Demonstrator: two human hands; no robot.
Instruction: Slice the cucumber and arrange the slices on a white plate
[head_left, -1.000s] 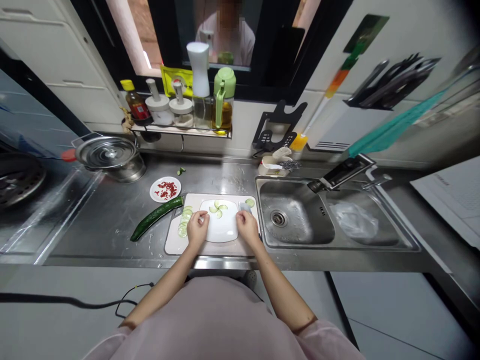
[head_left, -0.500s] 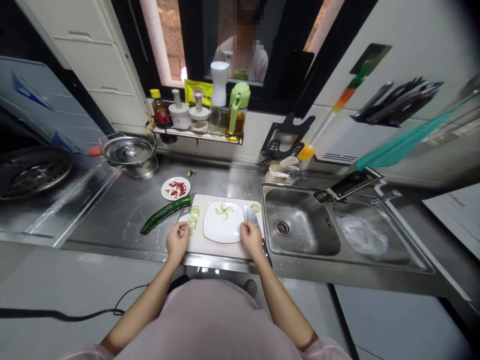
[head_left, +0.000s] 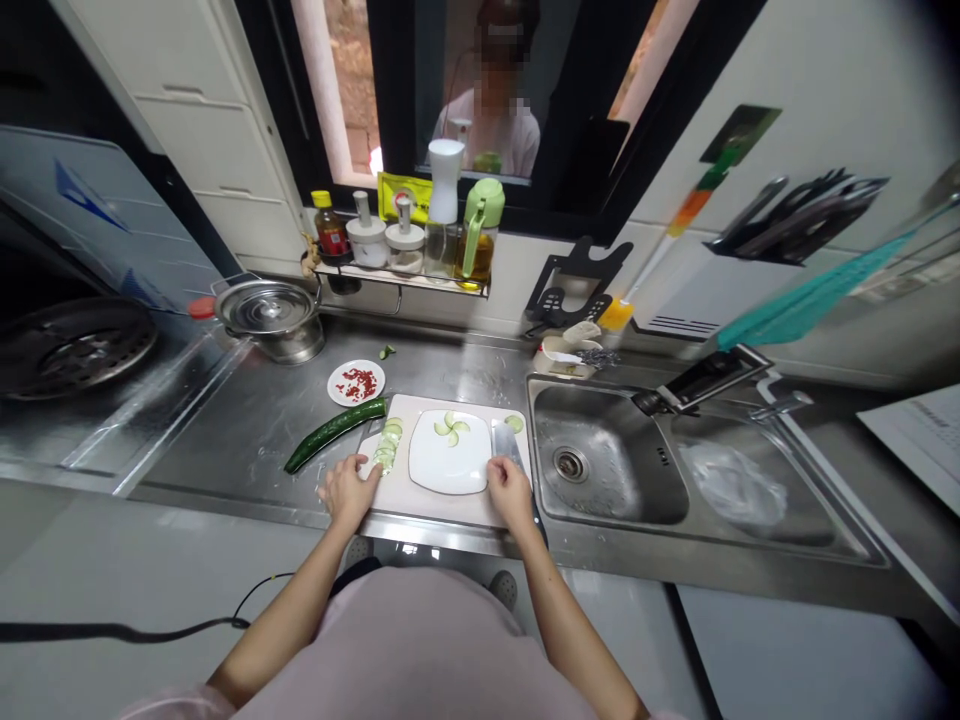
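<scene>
The steel counter (head_left: 247, 420) runs across in front of me, with the sink (head_left: 622, 470) set into it at my right. Just left of the sink lies the cutting board (head_left: 442, 507), and on the middle of it sits the white plate (head_left: 450, 465). A whole dark-green cucumber (head_left: 334, 433) lies on the steel, its upper end close to the board. The knife (head_left: 508, 445) lies along the board's right side, partly under my right hand (head_left: 511, 490). That hand is curled, thumb and fingers drawn together beside the plate's right edge; I can't tell whether anything is pinched there. My left hand (head_left: 349, 492) is loosely spread at the board's left edge, fingertips at the lower end of the overlapping cucumber slices (head_left: 389, 445); whether they touch, I can't tell. A small dish (head_left: 336, 383) of red bits stands beyond the cucumber. Pale-green crescents (head_left: 451, 428) fan out on the plate's far half.
</scene>
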